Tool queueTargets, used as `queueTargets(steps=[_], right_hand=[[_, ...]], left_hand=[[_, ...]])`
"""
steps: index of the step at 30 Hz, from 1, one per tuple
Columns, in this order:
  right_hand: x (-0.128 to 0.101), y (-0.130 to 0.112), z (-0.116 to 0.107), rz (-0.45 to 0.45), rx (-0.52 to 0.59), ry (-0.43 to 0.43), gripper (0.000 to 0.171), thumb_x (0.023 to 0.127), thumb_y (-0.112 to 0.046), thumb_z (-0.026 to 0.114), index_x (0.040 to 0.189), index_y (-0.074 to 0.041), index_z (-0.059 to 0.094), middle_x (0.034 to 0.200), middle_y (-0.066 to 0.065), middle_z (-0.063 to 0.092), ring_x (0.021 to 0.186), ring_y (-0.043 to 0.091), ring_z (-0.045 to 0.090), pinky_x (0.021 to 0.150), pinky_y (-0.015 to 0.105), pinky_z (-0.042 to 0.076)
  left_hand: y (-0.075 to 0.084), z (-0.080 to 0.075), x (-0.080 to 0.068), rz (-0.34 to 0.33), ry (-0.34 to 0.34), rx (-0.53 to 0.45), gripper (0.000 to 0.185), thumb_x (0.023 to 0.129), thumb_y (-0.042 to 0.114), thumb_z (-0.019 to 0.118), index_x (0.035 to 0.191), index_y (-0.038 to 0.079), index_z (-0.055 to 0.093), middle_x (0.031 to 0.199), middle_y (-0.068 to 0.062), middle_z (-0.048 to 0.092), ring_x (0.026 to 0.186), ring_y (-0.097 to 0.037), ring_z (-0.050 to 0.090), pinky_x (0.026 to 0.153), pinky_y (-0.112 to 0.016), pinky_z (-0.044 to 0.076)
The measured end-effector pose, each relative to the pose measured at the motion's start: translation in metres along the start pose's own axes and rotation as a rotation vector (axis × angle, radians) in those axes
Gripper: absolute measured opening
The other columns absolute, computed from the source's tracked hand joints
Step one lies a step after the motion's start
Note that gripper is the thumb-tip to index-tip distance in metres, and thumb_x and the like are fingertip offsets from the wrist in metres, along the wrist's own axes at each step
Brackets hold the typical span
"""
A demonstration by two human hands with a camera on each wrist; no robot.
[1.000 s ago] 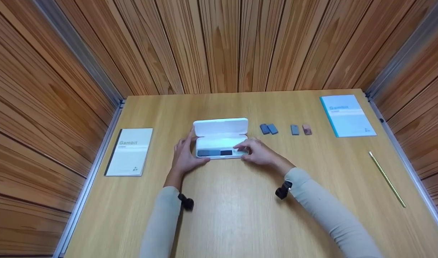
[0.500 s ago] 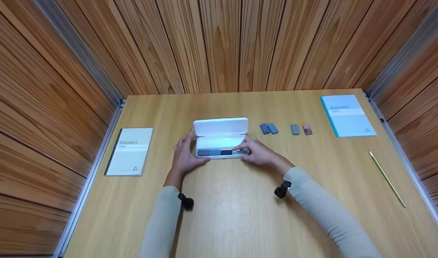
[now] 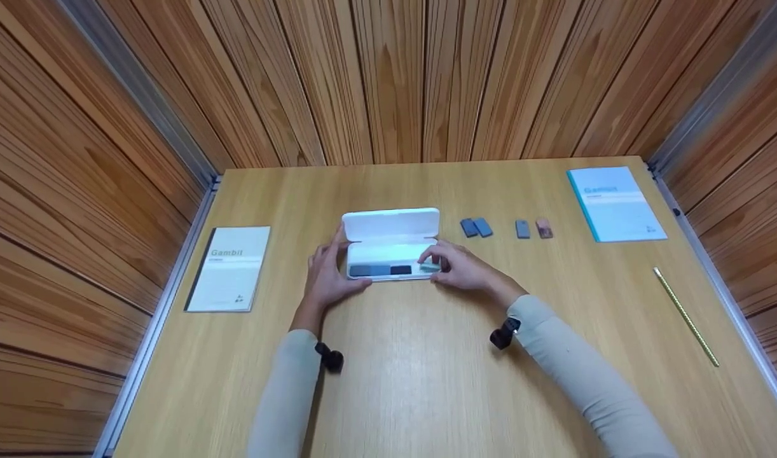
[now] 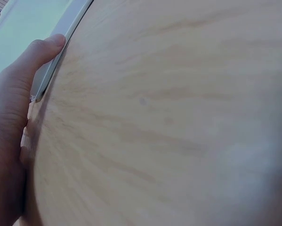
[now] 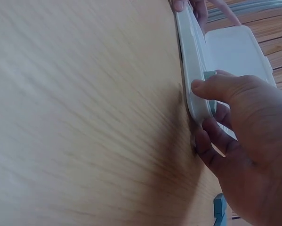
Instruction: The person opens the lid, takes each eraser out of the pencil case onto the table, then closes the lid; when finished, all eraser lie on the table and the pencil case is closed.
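Observation:
A white pencil case (image 3: 391, 254) stands with its lid (image 3: 391, 225) raised, in the middle of the table. Along its front lie a long blue-grey block (image 3: 369, 270) and a darker eraser-like block (image 3: 401, 270). My left hand (image 3: 328, 277) grips the left end, thumb on the front edge; in the left wrist view the thumb (image 4: 46, 49) lies along the rim. At the right end, my right hand (image 3: 458, 266) curls its fingers about a pale green eraser (image 5: 212, 107), which shows above the case wall. Its thumb (image 5: 213, 88) rests at the front wall.
Right of the case lie a pair of blue erasers (image 3: 476, 227), a grey-blue eraser (image 3: 522, 229) and a brownish one (image 3: 544, 228). Notebooks lie at the left (image 3: 228, 269) and back right (image 3: 617, 205). A gold pencil (image 3: 686, 316) lies near the right edge.
My right index finger has shifted slightly right and curled more, and the green eraser shows more under it. The left hand and the case have stayed in place.

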State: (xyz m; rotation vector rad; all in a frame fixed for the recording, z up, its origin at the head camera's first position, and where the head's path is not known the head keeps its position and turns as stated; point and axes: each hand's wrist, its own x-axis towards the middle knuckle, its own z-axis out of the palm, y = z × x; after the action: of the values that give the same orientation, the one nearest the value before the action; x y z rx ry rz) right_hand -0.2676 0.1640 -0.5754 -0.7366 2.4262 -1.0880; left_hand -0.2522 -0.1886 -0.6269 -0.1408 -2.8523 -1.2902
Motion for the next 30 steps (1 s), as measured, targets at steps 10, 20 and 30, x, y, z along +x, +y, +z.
queueTargets(steps=[10,20,30], right_hand=[[0.004,0.003,-0.003,-0.004,0.042,0.064,0.029,0.111,-0.011,0.069,0.14,-0.015,0.067,0.118,0.011,0.069,0.107,0.024,0.061,0.095,0.035,0.05],[0.0,0.005,-0.012,-0.013,0.125,0.14,0.032,0.11,-0.007,0.069,0.142,-0.01,0.066,0.118,0.015,0.069,0.106,0.024,0.062,0.091,0.028,0.05],[-0.009,0.017,-0.034,0.007,0.184,0.221,0.036,0.11,-0.008,0.071,0.145,-0.007,0.069,0.12,0.017,0.069,0.103,0.022,0.063,0.088,0.023,0.051]], left_hand=[[0.001,0.001,-0.001,-0.004,0.007,0.014,0.139,0.075,0.059,0.1,0.18,0.051,0.009,0.166,-0.001,0.063,0.151,-0.035,0.043,0.129,-0.063,0.035],[0.001,0.001,0.0,0.001,0.001,0.017,0.139,0.075,0.059,0.099,0.182,0.043,0.011,0.164,-0.002,0.065,0.149,-0.035,0.044,0.128,-0.063,0.034],[0.001,0.0,0.0,-0.016,-0.003,0.007,0.14,0.075,0.058,0.1,0.181,0.047,0.009,0.165,0.0,0.063,0.153,-0.037,0.041,0.131,-0.067,0.033]])
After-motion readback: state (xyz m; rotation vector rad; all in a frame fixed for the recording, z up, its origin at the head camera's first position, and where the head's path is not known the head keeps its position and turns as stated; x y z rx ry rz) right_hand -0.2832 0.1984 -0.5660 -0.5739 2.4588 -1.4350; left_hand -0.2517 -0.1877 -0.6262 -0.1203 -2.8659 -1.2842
